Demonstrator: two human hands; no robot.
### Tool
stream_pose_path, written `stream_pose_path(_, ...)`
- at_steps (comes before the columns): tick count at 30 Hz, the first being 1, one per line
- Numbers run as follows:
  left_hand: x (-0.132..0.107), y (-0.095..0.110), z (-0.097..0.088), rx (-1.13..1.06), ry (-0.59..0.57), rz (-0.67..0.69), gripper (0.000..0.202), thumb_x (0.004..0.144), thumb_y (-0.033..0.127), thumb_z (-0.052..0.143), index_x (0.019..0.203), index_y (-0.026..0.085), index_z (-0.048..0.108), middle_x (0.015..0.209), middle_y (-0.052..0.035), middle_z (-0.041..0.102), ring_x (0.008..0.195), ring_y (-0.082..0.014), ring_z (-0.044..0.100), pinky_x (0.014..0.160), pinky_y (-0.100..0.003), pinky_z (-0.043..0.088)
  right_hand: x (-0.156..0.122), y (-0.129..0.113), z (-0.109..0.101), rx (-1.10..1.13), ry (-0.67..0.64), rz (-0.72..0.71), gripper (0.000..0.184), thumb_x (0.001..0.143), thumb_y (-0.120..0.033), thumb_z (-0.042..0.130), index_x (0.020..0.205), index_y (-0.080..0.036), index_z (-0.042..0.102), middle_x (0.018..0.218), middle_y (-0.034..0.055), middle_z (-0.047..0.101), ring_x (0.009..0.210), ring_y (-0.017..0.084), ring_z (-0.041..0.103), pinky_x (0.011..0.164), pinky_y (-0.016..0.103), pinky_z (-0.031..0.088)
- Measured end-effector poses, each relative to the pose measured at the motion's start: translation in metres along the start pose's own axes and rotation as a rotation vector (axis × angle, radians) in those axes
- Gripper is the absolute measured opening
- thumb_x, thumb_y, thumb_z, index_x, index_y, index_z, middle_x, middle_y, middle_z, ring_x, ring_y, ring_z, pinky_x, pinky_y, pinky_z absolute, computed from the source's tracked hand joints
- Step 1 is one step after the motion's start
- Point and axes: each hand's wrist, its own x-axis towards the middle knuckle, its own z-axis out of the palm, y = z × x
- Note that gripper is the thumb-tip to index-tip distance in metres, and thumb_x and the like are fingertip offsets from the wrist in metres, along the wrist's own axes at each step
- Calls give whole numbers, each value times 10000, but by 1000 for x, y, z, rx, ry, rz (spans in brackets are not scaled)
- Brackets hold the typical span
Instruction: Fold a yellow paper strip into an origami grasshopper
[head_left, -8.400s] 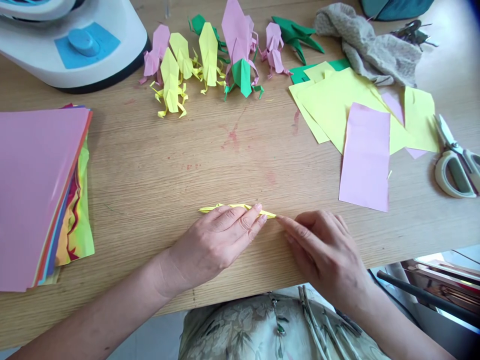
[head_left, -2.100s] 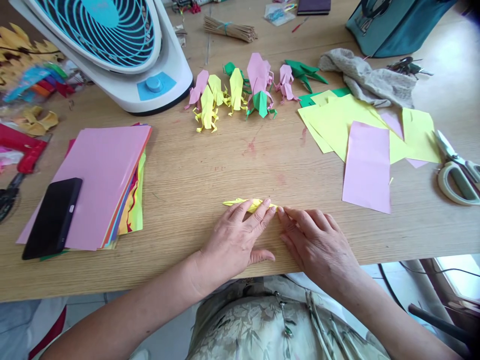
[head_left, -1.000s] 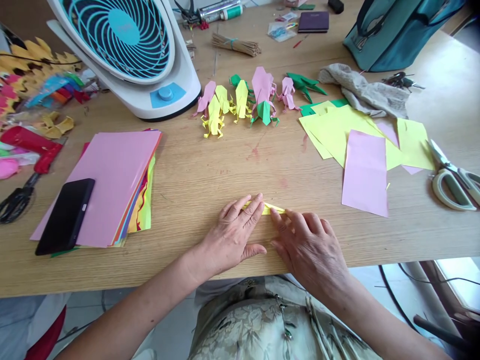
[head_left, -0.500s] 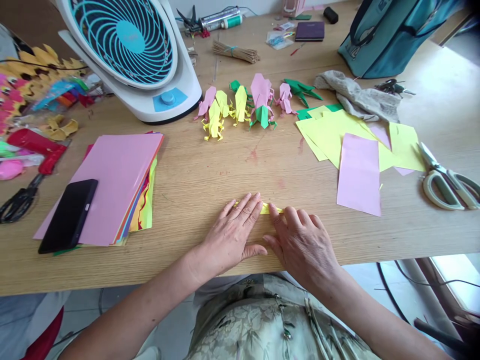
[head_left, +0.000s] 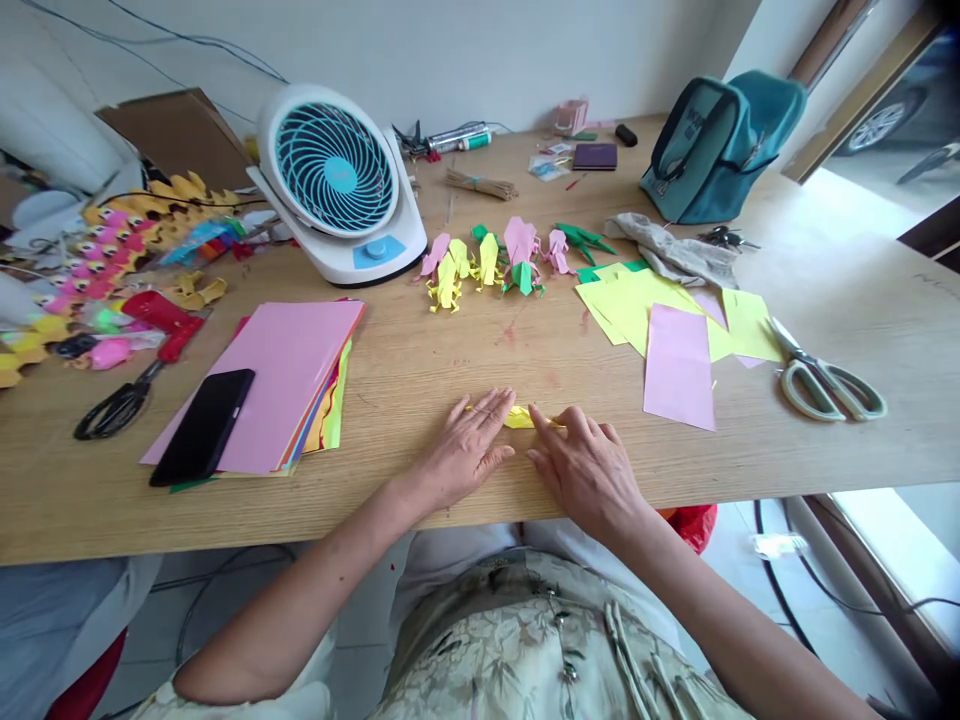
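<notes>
A narrow folded strip of yellow paper lies on the table near its front edge, its two ends partly covered by my hands. My left hand rests flat over the left end, fingers stretched out and thumb apart. On the right end, my right hand presses down with its index finger extended; the other fingers are bent and the thumb stands off. Beyond my hands sits a group of folded paper figures: yellow, pink and green.
To the left, a black phone lies on a stack of coloured paper before a fan. Yellow sheets, a pink sheet and scissors lie to the right. A teal bag stands behind them.
The view has tilted up and shows more of the wall and room. Both hands stay on the yellow strip, and more of its middle shows between them.
</notes>
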Motion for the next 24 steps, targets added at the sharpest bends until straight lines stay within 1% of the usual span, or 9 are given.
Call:
stream_pose_path(3, 10, -2, -2, 26, 105, -62, 508, 1000, 319, 449, 1476, 151, 392, 1494, -155, 480, 1386, -253, 425, 1125, -456, 340, 3, 6, 0, 67, 16, 19, 432, 1013, -332, 415, 1402, -157, 487, 1150, 134, 585, 924, 228, 593, 813, 354, 390)
stream_pose_path(5, 18, -3, -5, 59, 133, -115, 389, 941, 289, 566, 1315, 185, 557, 1419, -130, 540, 1289, -285, 484, 1052, -467, 391, 8, 8, 1, 113, 9, 45, 375, 995, -292, 444, 1326, -146, 543, 1133, 130, 584, 917, 225, 594, 818, 346, 408)
stream_pose_path(7, 26, -3, -6, 43, 134, -150, 269, 890, 277, 640, 1146, 195, 627, 1324, -110, 585, 1213, -290, 509, 1006, -456, 410, 12, 10, 3, 171, 8, 77, 322, 969, -263, 483, 1251, -145, 583, 1103, 123, 579, 922, 228, 593, 825, 342, 427)
stream_pose_path(10, 33, -5, -8, -44, 119, -159, 171, 860, 240, 663, 1012, 188, 604, 1160, -84, 631, 1124, -259, 544, 954, -403, 417, 16, 14, 8, 274, 35, 108, 261, 931, -253, 539, 1160, -147, 608, 1072, 116, 566, 964, 240, 582, 850, 346, 447)
stream_pose_path(14, 38, -8, -15, -213, 43, -179, 125, 844, 194, 630, 953, 194, 568, 962, -24, 669, 917, -201, 614, 822, -319, 422, 19, 22, 9, 410, 75, 90, 147, 904, -264, 581, 1013, -172, 617, 1026, 92, 591, 981, 241, 566, 877, 357, 441)
stream_pose_path(16, 42, -9, -22, -306, -30, -184, 134, 827, 190, 623, 956, 201, 585, 902, 2, 678, 822, -172, 622, 743, -273, 418, 21, 26, 4, 506, 42, 88, 101, 914, -253, 550, 943, -188, 622, 953, 60, 617, 882, 208, 575, 804, 326, 438)
stream_pose_path(19, 51, -11, -38, -343, -97, -163, 136, 782, 178, 630, 913, 211, 640, 830, 19, 682, 758, -157, 618, 682, -242, 409, 26, 33, -5, 670, -57, 122, 144, 906, -241, 520, 829, -201, 634, 770, 3, 607, 649, 144, 517, 625, 273, 376)
stream_pose_path(22, 62, -15, -52, -405, -57, -146, 258, 734, 175, 675, 987, 227, 671, 821, 22, 690, 757, -153, 625, 703, -239, 436, 32, 39, -8, 844, -75, 157, 162, 883, -279, 542, 773, -198, 628, 636, -28, 536, 565, 120, 436, 546, 262, 302)
stream_pose_path(24, 68, -20, -56, -552, 63, -152, 455, 706, 216, 739, 1148, 237, 636, 937, -3, 704, 818, -155, 636, 762, -249, 471, 37, 41, -7, 993, -58, 179, 203, 884, -351, 559, 770, -194, 616, 603, -37, 488, 559, 117, 403, 523, 259, 272)
